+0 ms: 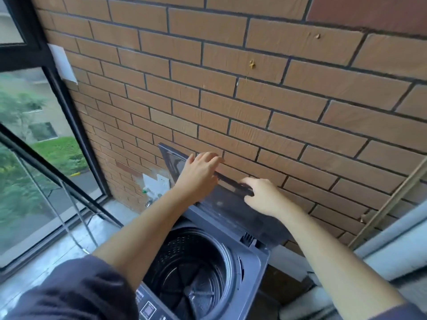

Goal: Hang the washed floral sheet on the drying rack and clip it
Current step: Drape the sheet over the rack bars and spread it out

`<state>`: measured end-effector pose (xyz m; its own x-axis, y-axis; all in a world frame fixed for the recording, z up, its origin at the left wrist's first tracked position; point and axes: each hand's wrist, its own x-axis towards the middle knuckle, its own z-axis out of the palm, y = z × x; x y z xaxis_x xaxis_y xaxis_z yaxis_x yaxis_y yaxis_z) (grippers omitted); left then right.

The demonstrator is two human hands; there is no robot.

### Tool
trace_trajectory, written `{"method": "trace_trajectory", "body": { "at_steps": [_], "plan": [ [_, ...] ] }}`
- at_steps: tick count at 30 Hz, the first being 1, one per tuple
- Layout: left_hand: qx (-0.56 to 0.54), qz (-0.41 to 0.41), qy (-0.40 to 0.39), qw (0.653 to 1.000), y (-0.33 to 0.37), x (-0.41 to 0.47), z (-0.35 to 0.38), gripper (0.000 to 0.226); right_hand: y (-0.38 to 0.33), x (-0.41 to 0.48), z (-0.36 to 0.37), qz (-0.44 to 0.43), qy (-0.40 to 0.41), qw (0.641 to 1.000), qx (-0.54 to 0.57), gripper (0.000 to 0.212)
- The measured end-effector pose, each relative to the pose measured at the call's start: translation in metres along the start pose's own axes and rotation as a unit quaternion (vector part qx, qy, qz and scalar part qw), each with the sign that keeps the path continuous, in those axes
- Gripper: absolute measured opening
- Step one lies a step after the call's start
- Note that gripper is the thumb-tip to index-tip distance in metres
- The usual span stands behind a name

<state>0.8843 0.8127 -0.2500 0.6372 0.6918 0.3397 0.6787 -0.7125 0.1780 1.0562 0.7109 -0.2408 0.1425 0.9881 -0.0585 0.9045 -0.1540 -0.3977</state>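
Both my arms are stretched forward and up, bare from the elbow, with a dark rolled sleeve (76,289) on the left.

My left hand (199,175) is at the upper fold of the dark grey hinged lid (228,213) of a top-loading washing machine (256,262). Its back faces me and its fingers are curled over the lid's top edge, gripping it.

My right hand (262,197) is just beside it, lower and to the right. Its fingers are hooked over the same dark edge, narrow, with the wrist bent down. Motion blur prevents a finer reading of the fingertips.

The lid is raised, folded in two panels and tilted back close to the orange-brown brick wall (254,100). I cannot tell whether it touches the wall.

The round perforated metal drum (184,262) is open to view below my forearms. It shows its bare wall and a grey ribbed agitator plate (196,293) at the bottom.

The floral sheet is not in view.

A control panel (147,309) sits at the machine's near edge. To the left is a black-framed window (76,125), with greenery and a building beyond the glass.
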Motion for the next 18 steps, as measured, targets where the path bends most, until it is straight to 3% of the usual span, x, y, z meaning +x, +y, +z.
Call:
{"method": "trace_trajectory", "body": {
  "at_steps": [6, 13, 18],
  "plan": [
    [-0.036, 0.024, -0.133, 0.990, -0.036, -0.032, -0.011, 0.026, -0.033, -0.018, 0.019, -0.027, -0.119, 0.991, 0.054, 0.067],
    [-0.012, 0.027, -0.353, 0.935, -0.055, -0.079, -0.014, 0.042, -0.061, -0.033, 0.091, -0.023, -0.216, 0.976, 0.023, 0.087],
    [-0.052, 0.009, -0.400, 0.915, -0.075, -0.112, 0.020, 0.044, -0.073, -0.054, 0.149, 0.004, -0.204, 0.979, -0.011, 0.079]
  ]
}}
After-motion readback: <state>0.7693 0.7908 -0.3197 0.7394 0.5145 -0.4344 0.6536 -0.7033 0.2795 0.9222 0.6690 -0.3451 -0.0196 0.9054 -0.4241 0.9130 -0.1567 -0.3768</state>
